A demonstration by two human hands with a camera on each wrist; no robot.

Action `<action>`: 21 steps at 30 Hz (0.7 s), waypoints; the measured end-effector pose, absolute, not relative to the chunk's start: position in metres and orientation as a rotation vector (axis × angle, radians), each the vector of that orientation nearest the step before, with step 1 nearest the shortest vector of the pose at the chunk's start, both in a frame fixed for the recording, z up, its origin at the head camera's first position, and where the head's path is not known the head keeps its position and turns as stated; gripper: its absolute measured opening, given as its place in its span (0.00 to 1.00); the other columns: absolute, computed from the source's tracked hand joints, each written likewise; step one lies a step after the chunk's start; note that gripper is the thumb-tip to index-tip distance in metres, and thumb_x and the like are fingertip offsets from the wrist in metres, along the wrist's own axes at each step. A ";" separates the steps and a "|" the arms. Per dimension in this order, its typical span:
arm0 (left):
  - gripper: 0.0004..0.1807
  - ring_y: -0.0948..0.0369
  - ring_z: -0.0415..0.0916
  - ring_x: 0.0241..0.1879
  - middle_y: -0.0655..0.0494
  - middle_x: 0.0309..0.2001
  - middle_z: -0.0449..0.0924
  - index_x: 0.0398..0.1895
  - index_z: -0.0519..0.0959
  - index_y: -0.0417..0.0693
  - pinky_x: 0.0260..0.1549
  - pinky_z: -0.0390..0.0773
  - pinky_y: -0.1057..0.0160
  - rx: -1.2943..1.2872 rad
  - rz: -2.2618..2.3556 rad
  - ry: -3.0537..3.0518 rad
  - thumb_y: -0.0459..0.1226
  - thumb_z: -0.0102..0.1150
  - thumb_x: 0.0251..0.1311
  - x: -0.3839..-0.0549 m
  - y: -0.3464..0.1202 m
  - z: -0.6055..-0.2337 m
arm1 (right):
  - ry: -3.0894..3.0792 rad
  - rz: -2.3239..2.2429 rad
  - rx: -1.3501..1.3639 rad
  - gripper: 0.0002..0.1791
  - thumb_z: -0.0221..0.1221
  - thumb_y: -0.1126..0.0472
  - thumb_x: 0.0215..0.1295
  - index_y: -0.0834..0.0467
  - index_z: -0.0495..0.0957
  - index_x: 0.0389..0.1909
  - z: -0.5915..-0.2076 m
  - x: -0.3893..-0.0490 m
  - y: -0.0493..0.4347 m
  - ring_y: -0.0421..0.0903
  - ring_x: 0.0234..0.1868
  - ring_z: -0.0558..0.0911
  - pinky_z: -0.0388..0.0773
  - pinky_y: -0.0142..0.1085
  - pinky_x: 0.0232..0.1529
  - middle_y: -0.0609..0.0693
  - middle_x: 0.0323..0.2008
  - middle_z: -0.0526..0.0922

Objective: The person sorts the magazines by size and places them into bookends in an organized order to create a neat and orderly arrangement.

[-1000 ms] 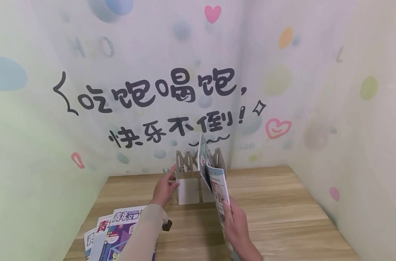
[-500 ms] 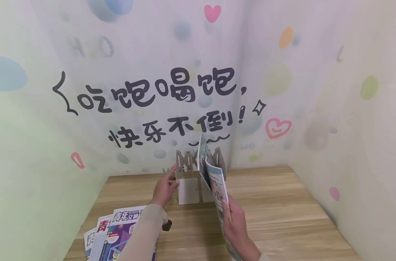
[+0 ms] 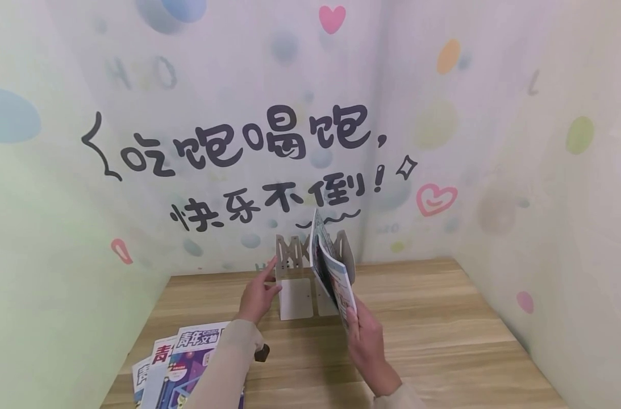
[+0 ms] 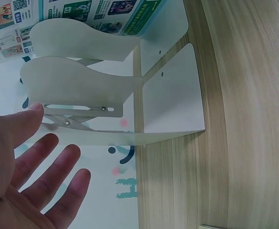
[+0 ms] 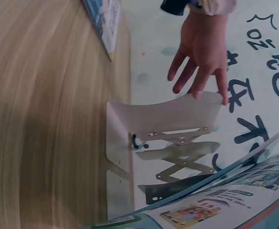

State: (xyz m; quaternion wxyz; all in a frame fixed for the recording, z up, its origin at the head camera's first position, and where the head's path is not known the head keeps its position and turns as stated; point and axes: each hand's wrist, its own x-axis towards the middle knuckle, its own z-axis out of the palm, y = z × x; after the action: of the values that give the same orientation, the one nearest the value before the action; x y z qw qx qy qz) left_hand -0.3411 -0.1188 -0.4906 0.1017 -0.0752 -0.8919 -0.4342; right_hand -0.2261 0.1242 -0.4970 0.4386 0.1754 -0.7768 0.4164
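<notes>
A grey-beige expandable bookend (image 3: 296,298) with crossed slats stands near the back of the table. The fingers of my left hand (image 3: 256,298) touch its left end plate. In the left wrist view, the thumb is at the plate's edge and the other fingers are spread fairly straight below it. My right hand (image 3: 369,341) grips a magazine (image 3: 338,278) by its near edge. The magazine is upright, its pages slightly parted, in the right part of the bookend (image 5: 177,114). Printed pages of this magazine (image 5: 215,202) fill the lower right of the right wrist view.
Several overlapping magazines (image 3: 187,363) lie on the wooden table (image 3: 433,335) at the front left, partly behind my left sleeve (image 3: 223,363). A patterned wall (image 3: 238,85) with black lettering rises behind the bookend, and side walls flank the table.
My right hand has pushed the magazine a little farther back and down into the bookend. My left hand stays at the left end plate.
</notes>
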 end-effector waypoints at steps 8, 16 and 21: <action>0.42 0.51 0.81 0.42 0.43 0.51 0.80 0.74 0.59 0.68 0.38 0.81 0.53 -0.236 -1.293 -2.637 0.32 0.64 0.61 -0.341 -0.119 -0.490 | -1.868 0.952 0.466 0.19 0.55 0.75 0.63 0.71 0.75 0.55 -0.513 -0.241 0.126 0.60 0.41 0.83 0.81 0.53 0.37 0.65 0.44 0.83; 0.41 0.53 0.81 0.41 0.46 0.50 0.80 0.74 0.59 0.68 0.37 0.81 0.54 -0.210 -1.299 -2.633 0.31 0.63 0.61 -0.340 -0.119 -0.487 | -1.804 0.878 0.495 0.19 0.47 0.59 0.76 0.70 0.77 0.52 -0.522 -0.251 0.127 0.56 0.36 0.82 0.78 0.50 0.32 0.61 0.39 0.83; 0.42 0.53 0.81 0.41 0.45 0.51 0.80 0.74 0.58 0.69 0.37 0.81 0.56 -0.216 -1.312 -2.642 0.31 0.63 0.61 -0.340 -0.118 -0.489 | -1.787 0.888 0.479 0.15 0.50 0.65 0.73 0.72 0.77 0.49 -0.520 -0.247 0.125 0.57 0.34 0.83 0.79 0.50 0.30 0.63 0.38 0.83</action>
State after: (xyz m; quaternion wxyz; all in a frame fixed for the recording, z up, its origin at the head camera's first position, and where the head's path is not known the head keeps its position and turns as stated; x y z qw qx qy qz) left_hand -0.3398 -0.1184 -0.4886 0.0921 -0.0726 -0.8895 -0.4417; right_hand -0.2473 0.1251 -0.5196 0.5181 0.1994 -0.7449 0.3700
